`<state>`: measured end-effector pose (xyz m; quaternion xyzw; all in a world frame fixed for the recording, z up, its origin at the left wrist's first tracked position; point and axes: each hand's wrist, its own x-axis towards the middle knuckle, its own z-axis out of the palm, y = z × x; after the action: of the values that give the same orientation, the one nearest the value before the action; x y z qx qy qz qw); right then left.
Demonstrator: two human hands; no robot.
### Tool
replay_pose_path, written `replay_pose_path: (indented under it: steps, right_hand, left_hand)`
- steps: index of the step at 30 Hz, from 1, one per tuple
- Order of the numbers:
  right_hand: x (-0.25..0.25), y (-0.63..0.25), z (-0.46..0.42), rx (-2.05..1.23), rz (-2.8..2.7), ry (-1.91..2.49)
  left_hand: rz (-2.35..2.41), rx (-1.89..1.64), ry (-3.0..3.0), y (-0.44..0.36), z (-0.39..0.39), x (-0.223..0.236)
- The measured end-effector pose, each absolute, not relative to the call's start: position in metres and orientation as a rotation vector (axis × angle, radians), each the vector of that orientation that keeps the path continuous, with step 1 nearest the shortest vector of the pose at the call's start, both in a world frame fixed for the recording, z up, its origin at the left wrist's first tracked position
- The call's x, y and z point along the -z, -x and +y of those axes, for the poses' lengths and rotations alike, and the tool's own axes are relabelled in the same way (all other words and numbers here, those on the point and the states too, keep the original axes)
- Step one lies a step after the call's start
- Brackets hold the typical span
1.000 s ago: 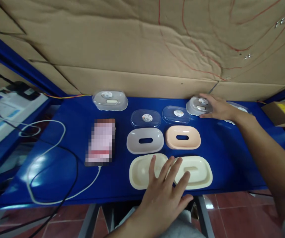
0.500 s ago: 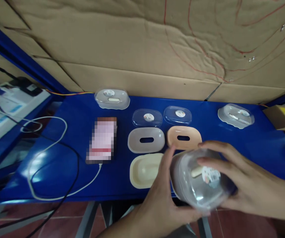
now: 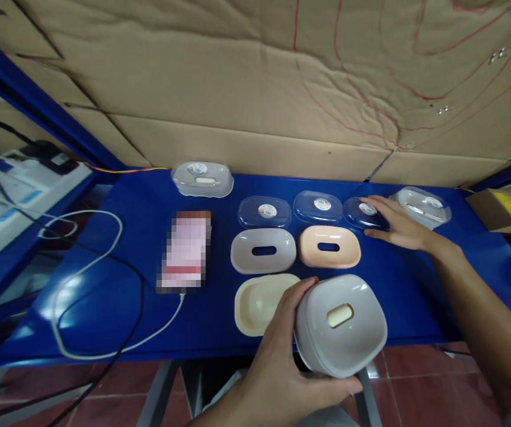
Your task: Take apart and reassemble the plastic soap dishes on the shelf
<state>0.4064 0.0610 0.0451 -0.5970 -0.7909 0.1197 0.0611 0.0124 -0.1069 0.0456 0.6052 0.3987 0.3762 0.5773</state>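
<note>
My left hand grips a grey soap dish with a cream slot, held tilted above the table's front edge. My right hand lies with fingers stretched flat on a clear lid at the right end of a row of three clear lids. In front of that row sit a grey insert and a peach insert. A cream tray lies just left of the held dish.
A closed soap box stands at the back left and another at the back right. A phone with a white cable lies on the blue table. Cardboard lines the back.
Both hands held the clear-lidded box near the front edge. The right hand has since taken the lid off and set it down at the back right; the left keeps the grey dish.
</note>
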Motion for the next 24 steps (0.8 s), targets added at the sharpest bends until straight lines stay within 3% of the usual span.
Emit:
replay_pose_path:
  steps: [4,8,11,18,24]
  right_hand:
    - [-0.071,-0.383,0.037,-0.413,-2.350,1.753]
    - [-0.109,-0.332,-0.024,-0.784,-2.448,1.268]
    - [-0.120,-0.293,-0.063,-0.797,-2.640,1.099]
    - [-0.108,-0.301,-0.093,-0.763,-2.433,1.227]
    - [-0.074,-0.379,-0.068,-0.312,-2.209,1.700]
  left_hand:
    - [0.972,-0.933,-1.482,-0.012,-0.106,-0.043]
    - [0.907,-0.979,-1.411,-0.019,-0.104,-0.038]
    - [0.814,-1.021,-1.346,-0.028,-0.105,-0.033]
    - [0.850,-0.970,-1.499,-0.024,-0.108,-0.032]
    - [0.752,-0.928,-1.514,-0.014,-0.109,-0.034]
